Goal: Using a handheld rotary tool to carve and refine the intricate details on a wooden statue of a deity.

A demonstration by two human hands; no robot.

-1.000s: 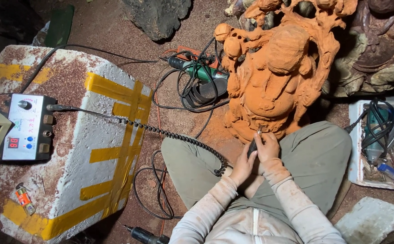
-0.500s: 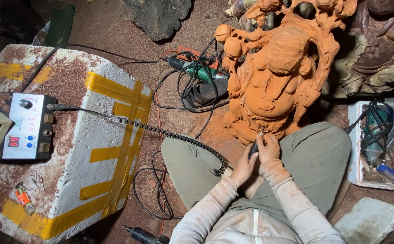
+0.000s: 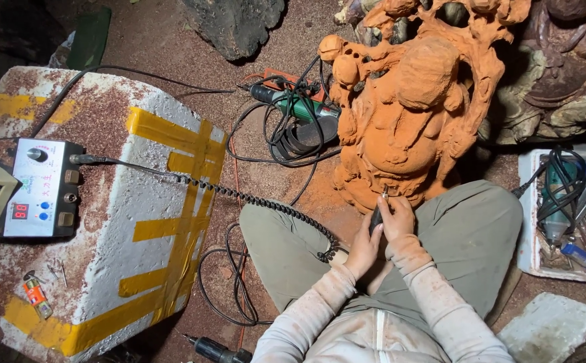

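Note:
An orange-red carved wooden statue stands in front of my crossed legs. Both hands grip a small black rotary carving handpiece whose tip touches the statue's lower edge. My left hand wraps the handpiece's rear, and my right hand holds it near the tip. A coiled black cord runs from the handpiece to a white control box with a red display on the left.
The control box sits on a white foam block taped yellow, dusted red. A green power tool and tangled cables lie left of the statue. A white tray of tools stands at right. Another handpiece lies below.

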